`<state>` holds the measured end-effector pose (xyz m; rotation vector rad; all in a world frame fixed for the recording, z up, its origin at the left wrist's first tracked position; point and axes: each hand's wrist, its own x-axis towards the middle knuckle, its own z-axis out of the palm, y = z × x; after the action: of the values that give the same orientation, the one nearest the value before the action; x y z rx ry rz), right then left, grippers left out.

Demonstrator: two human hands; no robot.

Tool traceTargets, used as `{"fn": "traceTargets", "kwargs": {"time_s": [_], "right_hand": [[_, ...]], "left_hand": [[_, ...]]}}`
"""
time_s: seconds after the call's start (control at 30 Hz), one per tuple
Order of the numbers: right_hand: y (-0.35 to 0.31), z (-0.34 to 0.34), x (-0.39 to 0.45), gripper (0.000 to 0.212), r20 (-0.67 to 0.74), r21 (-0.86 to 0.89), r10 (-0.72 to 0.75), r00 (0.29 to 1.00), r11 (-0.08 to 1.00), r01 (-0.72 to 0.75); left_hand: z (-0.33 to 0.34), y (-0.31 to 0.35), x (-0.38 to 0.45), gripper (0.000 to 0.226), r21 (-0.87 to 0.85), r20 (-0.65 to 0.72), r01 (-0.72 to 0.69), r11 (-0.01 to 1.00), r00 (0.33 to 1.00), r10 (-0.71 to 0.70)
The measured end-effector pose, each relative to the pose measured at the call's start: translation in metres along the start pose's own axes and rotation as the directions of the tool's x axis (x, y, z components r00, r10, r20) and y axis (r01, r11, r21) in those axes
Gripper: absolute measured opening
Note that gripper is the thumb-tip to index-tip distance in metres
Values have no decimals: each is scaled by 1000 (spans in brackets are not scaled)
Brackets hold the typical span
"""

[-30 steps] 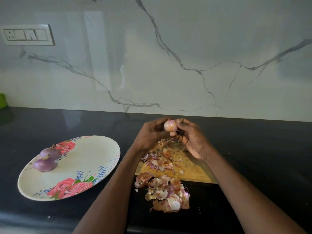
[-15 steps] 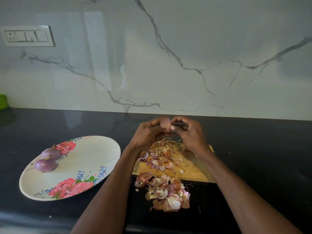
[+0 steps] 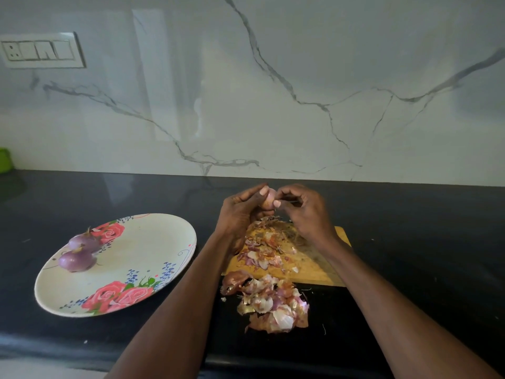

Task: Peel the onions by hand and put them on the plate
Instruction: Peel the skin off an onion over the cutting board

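Your left hand point(image 3: 240, 212) cups a small pale-pink onion point(image 3: 268, 199) above the far end of the wooden cutting board point(image 3: 314, 266), its fingers curled round the bulb and its thumb lying across the top. Most of the onion is hidden behind those fingers, so you see only a sliver of it between your two hands. Your right hand point(image 3: 306, 212) pinches at the onion's right side with thumb and forefinger; a thin dark sliver shows just behind that pinch, and whether it is a strip of skin or a tool cannot be made out. How much skin is left on the bulb cannot be judged either.

Loose onion skins point(image 3: 266, 246) are scattered over the board under your hands, and a thicker heap of peelings point(image 3: 270, 305) lies on the black bench point(image 3: 423, 242) touching the board's near edge. Your right forearm covers the board's right side and your left forearm crosses its left edge.

To your left, well apart from the board, the floral plate point(image 3: 136, 258) sits on the bench with two peeled purple onions point(image 3: 78, 259) resting side by side and touching at its far left rim. A switch plate point(image 3: 41, 50) is fixed to the marble wall point(image 3: 273, 91), and a green object point(image 3: 4, 160) is cut off at the left edge of the view, too little showing to name it.
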<state>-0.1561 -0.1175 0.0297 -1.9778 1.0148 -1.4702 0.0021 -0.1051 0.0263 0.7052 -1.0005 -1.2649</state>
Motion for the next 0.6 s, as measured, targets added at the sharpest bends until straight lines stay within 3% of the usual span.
{"fn": "traceTargets", "kwargs": {"time_s": [0.43, 0.53, 0.6], "right_hand": [[1, 7, -3, 14, -66, -104, -68, 996, 993, 61], [0, 5, -2, 10, -94, -96, -8, 996, 995, -1], [-1, 5, 0, 10, -115, 3, 88, 989, 996, -88]], "left_hand": [[0, -3, 2, 17, -66, -23, 0, 998, 1000, -2], [3, 0, 4, 18, -89, -38, -5, 996, 999, 2], [5, 1, 4, 19, -98, -40, -7, 995, 999, 3]]}}
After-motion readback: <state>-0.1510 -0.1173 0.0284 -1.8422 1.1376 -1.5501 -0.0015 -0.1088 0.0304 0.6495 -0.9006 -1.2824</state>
